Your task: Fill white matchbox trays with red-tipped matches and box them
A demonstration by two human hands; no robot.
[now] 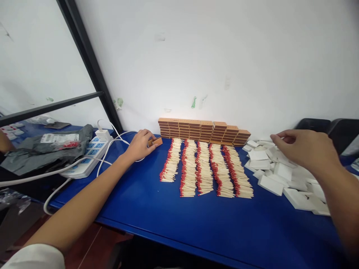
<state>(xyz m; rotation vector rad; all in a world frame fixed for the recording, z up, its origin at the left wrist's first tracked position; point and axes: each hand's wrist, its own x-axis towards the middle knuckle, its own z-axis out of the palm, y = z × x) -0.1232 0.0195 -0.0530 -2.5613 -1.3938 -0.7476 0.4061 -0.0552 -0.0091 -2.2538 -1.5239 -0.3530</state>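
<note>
So, a small tan box [157,142] is pinched between thumb and fingers of the left hand [142,144], resting on the blue desk [157,216] just left of the match rows. The right hand [305,149] is held with bent fingers above the white pieces [269,158]; whether anything's gripped there can't be told.

Risk-wise, the matches [206,168] look easiest to mess up: nothing's fencing them in, so the rows could be scattered by a dragged wrist or sleeve. The stacked matchboxes [193,129] might be toppled by a bump, and the white pile could probably be set sliding if something's yanked from underneath. The white cable [108,158] could be snagged by the left forearm too.

Materials: thin pale sticks with red heads, in five wavy bands; brick-like boxes with tan tops and dark brown sides; matte white, flat and blocky pieces, heaped loosely. Further out, a glossy plastic power strip [88,158] and a crinkled grey bag [47,149] are seen.
</note>
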